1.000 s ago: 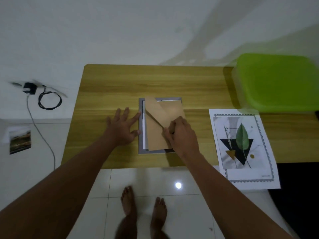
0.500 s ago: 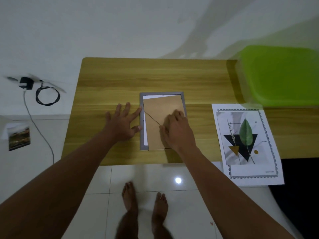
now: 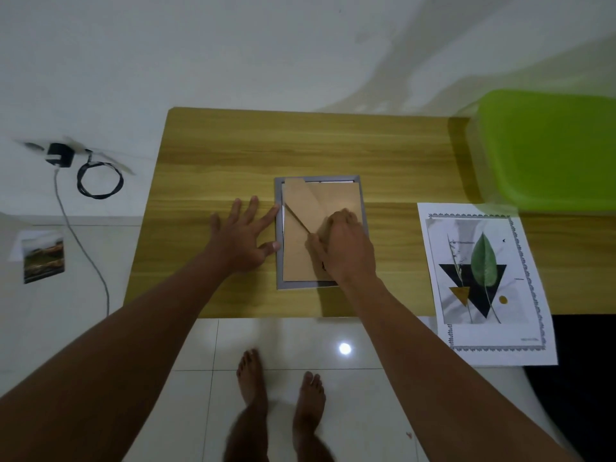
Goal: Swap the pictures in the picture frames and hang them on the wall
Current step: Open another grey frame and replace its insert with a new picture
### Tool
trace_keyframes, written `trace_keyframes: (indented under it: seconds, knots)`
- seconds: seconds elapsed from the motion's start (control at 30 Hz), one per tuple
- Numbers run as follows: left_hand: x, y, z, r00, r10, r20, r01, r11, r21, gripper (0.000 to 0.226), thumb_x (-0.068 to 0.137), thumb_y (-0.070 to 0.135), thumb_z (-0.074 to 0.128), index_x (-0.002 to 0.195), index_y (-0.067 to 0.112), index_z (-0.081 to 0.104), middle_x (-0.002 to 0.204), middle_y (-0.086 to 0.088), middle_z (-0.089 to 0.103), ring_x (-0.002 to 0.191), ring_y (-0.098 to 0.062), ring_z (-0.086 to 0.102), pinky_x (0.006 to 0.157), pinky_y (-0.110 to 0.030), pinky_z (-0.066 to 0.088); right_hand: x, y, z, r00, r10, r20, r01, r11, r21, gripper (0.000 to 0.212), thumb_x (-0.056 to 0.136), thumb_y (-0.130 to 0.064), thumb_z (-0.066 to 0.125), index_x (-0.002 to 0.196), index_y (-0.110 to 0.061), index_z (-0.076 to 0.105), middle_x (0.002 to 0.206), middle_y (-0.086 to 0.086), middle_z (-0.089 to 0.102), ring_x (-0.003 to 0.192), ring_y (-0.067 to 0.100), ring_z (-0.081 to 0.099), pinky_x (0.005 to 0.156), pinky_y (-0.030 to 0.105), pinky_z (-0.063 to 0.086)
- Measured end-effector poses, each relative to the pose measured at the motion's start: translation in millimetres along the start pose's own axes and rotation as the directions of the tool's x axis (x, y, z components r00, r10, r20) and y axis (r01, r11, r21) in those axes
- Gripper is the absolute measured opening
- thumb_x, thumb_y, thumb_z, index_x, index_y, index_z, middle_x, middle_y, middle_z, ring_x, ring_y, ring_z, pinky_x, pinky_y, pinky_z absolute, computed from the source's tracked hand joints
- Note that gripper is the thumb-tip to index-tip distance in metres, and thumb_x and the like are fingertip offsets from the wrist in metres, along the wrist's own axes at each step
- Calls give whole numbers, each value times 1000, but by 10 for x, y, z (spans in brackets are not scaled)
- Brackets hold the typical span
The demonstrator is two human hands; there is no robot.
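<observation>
Green plastic tub lid (image 3: 550,151) on the wooden bench's (image 3: 233,145) far right corner; black power adapter (image 3: 60,155) with coiled cable on the floor (image 3: 283,345) beyond the left edge.

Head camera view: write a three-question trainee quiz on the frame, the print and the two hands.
1. True or false: the picture frame lies back side up on the table, with the right hand on its brown backing board.
2. Where is the leaf print? A) inside the frame B) on the table right of the frame, overhanging the near edge C) on the floor
3. Fill in: the left hand lies flat on the table, fingers touching the frame's ___ edge.
Key: 1 true; 2 B; 3 left.
</observation>
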State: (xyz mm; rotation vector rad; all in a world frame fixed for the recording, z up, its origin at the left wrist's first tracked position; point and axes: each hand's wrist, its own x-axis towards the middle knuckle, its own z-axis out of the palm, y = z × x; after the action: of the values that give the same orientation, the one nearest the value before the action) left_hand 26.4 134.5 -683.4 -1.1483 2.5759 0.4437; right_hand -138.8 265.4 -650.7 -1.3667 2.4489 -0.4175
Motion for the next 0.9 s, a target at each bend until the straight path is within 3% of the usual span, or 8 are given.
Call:
trace_keyframes:
  seconds: [0.33,0.57,0.67,0.77,0.9]
  knots:
    - [27,-14,10,1000,-2,23,3,1000,-19,74,92,68,35,149,50,-9,163,2,-14,150,-28,-13,114,-65,0,41,91,73,995,-102,-13,102,995,4,39,97,-36,53,114,-2,48,115,13,51,101,28,55,73,34,46]
    - [37,-30,33,1000,3,21,-3,1000,-29,75,91,69,35,149,51,-10,163,2,-14,149,-29,-14,113,-65,-2,97,172,108,985,-168,41,170,984,-50,49,96,-43,57,117,0,49,124,17,49,112,31,52,89,40,49]
    - [36,-24,27,1000,-3,26,5,999,-46,75,91,68,36,148,52,-9,163,2,-15,149,-28,-15,113,-64,-4,93,254,48,971,-152,182,144,988,57,74,84,-57,67,133,-7,42,149,12,32,136,29,33,103,43,41]
    - [32,-16,21,1000,-4,26,5,999,-48,74,92,68,36,148,51,-9,163,2,-15,149,-28,-16,113,-64,-4,90,327,-9,948,-141,286,124,989,77,99,79,-57,71,153,-14,21,164,3,7,151,20,4,115,43,26]
    - [18,0,23,1000,-2,13,2,999,-48,74,92,66,36,149,50,-9,163,1,-15,149,-29,-16,113,-65,-4,92,342,-8,944,-170,283,170,985,24,97,81,-60,67,155,-20,18,163,7,9,151,22,2,116,45,27]
